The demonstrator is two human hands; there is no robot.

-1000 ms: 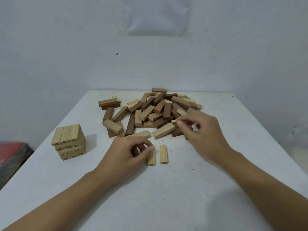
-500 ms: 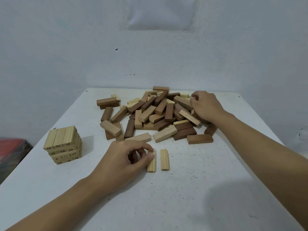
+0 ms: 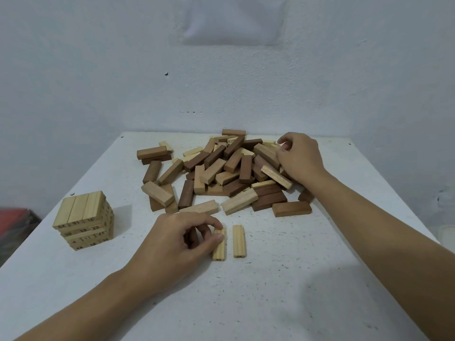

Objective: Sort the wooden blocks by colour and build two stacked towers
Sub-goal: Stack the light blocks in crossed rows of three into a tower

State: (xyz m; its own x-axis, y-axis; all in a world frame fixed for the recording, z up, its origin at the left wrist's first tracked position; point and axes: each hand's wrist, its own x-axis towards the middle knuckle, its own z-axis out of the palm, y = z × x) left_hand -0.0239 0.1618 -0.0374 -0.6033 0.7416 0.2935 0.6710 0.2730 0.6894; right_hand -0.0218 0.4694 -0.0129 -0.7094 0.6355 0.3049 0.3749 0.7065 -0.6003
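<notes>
Left arm: reaches in from the lower left, with the forearm low over the white table [image 3: 270,303] and the back of the hand turned up.
Left hand [image 3: 177,244]: sits at the near middle of the table, fingers curled.
Left fingers: the thumb and forefinger pinch the far end of the near pale block [image 3: 219,252]. The other fingers are bent under the palm, and a dark block [image 3: 193,239] shows between them.
Near pale block: lies flat on the table, pointing away from the person.
Second pale block [image 3: 238,241]: lies flat just beside the first on its right, parallel to it and apart from it. No hand touches it.
Right arm: stretches from the lower right across the table to the far right edge of the pile [image 3: 221,168].
Right hand [image 3: 299,156]: knuckles up, resting on the blocks there.
Right fingers: curled in among the blocks. Whether they grip one, I cannot tell.
Pile: mixed pale and dark blocks, loose, at the far middle of the table.
Pale tower [image 3: 83,220]: stands at the left side, well apart from both hands, with three blocks across its top layer.
</notes>
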